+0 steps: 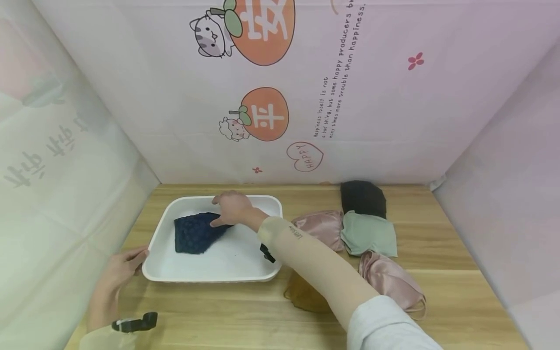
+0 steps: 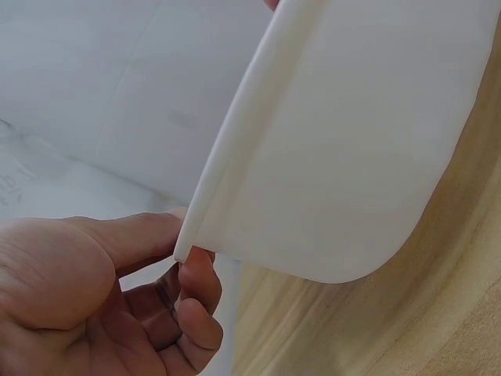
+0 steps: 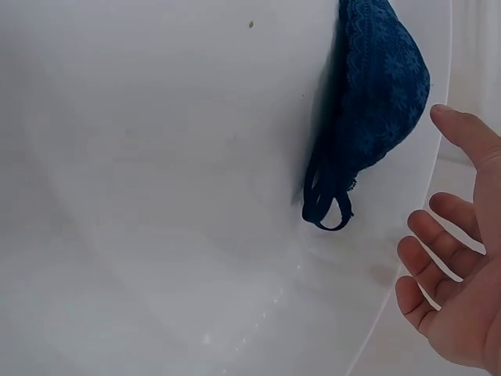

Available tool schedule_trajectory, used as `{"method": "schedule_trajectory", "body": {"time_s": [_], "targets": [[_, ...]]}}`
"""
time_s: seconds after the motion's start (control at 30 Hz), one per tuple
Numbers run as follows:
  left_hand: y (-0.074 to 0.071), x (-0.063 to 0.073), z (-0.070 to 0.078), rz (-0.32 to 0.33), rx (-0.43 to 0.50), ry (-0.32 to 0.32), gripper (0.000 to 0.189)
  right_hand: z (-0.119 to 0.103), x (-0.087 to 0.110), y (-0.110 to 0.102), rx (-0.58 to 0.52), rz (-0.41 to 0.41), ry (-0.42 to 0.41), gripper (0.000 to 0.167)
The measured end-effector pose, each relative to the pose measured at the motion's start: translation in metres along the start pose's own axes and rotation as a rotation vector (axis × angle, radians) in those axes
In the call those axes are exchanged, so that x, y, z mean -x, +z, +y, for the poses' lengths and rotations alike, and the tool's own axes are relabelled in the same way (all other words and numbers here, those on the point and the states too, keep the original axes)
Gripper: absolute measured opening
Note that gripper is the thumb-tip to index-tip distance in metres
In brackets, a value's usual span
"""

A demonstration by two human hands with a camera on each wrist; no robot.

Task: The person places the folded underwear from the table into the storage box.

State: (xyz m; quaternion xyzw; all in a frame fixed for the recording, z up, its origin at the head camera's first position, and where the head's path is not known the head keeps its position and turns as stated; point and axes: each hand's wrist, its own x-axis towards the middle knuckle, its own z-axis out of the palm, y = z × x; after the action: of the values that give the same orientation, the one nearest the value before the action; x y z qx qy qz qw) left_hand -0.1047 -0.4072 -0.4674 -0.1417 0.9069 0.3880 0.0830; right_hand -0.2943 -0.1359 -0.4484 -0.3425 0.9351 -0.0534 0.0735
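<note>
A navy lace bra (image 1: 194, 236), folded over, lies in the left part of a white plastic tray (image 1: 236, 262). In the right wrist view the bra (image 3: 383, 98) shows its flower-patterned lace cup and loops of strap at its lower end. My right hand (image 1: 235, 208) is over the tray, just right of the bra; its fingers (image 3: 423, 262) are spread and relaxed and hold nothing. At the tray's near left corner, my left hand (image 1: 120, 267) pinches the rim between thumb and fingers, as the left wrist view of this hand (image 2: 102, 290) also shows.
Right of the tray lie several folded garments on the wooden table (image 1: 210, 316): a black one (image 1: 363, 198), a pale green one (image 1: 369, 234), a pink one (image 1: 321, 226), a second pink one (image 1: 389, 279) and a mustard one (image 1: 306, 294). Printed white sheets (image 1: 372, 97) wall the back and sides.
</note>
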Motion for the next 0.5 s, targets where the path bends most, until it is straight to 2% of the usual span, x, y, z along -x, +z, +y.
{"method": "schedule_trajectory", "body": {"time_s": [0.5], "targets": [[0.0, 0.001, -0.001, 0.003, -0.006, 0.006, 0.048, 0.013, 0.018, -0.019, -0.019, -0.024, -0.066, 0.069]]}}
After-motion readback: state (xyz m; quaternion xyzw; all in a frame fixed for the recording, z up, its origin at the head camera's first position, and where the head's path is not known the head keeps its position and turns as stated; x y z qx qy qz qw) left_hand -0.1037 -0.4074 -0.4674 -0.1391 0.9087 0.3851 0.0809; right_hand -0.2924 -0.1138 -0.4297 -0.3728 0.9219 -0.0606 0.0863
